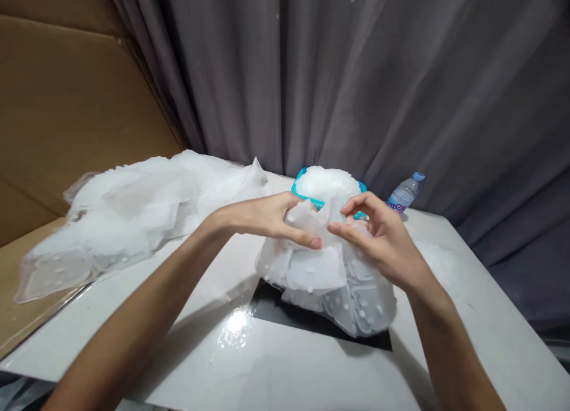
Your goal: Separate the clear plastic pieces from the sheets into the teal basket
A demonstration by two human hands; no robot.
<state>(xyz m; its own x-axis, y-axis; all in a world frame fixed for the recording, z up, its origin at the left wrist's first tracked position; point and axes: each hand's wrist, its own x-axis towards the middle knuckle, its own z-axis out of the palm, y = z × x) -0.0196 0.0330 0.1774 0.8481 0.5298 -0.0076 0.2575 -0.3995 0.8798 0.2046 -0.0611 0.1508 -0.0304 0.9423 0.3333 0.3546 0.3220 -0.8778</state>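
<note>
A translucent plastic bag (pixel 316 268) with white pieces showing through it rests on a black mat (pixel 285 307) in front of me. My left hand (pixel 278 221) grips the gathered top of the bag from the left, thumb in front and fingers behind. From the right, my right hand (pixel 378 236) pinches the bag's upper edge between thumb and fingers. Some of its fingertips are hidden by the plastic. Just behind the bag stands a turquoise container (pixel 299 184) heaped with white, fluffy-looking material (pixel 327 182).
Several filled translucent bags (pixel 133 203) lie piled on the white table (pixel 200 363) at the left. A water bottle (pixel 405 192) with a blue cap stands at the back right. Cardboard (pixel 75 114) rises at the left, and a grey curtain (pixel 338 72) hangs behind the table.
</note>
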